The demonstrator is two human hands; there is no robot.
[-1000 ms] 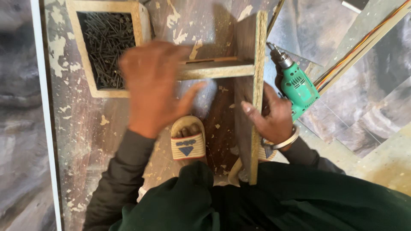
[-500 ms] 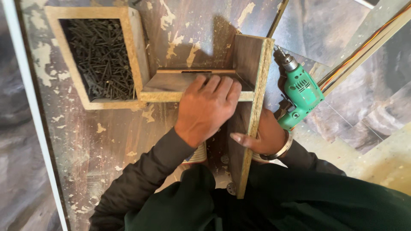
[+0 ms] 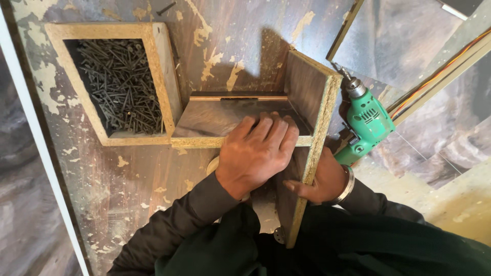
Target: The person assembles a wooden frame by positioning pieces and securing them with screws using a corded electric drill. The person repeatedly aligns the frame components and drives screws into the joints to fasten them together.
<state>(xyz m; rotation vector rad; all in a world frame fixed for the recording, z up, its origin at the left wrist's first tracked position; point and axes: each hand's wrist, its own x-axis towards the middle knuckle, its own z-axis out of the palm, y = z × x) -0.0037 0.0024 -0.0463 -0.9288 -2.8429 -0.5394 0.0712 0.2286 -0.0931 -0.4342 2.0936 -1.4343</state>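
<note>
Screws (image 3: 120,87), dark and loose, fill an open chipboard box (image 3: 162,71) at the left of the worn bench (image 3: 128,189). Left hand (image 3: 255,153) lies flat, fingers (image 3: 276,130) extended over the horizontal chipboard panel (image 3: 215,115), pressing rather than gripping. Right hand (image 3: 319,181) clasps the upright chipboard panel (image 3: 307,102), fingers wrapped around its edge. Green electric drill (image 3: 365,122) lies just beside it.

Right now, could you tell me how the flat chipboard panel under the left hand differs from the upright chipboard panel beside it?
The flat chipboard panel lies level with its broad face up; the upright chipboard panel stands on edge. The left hand presses on the flat one, while the right hand steadies the upright one. Both have raw, pale chipboard edges and meet at a right angle.
</note>
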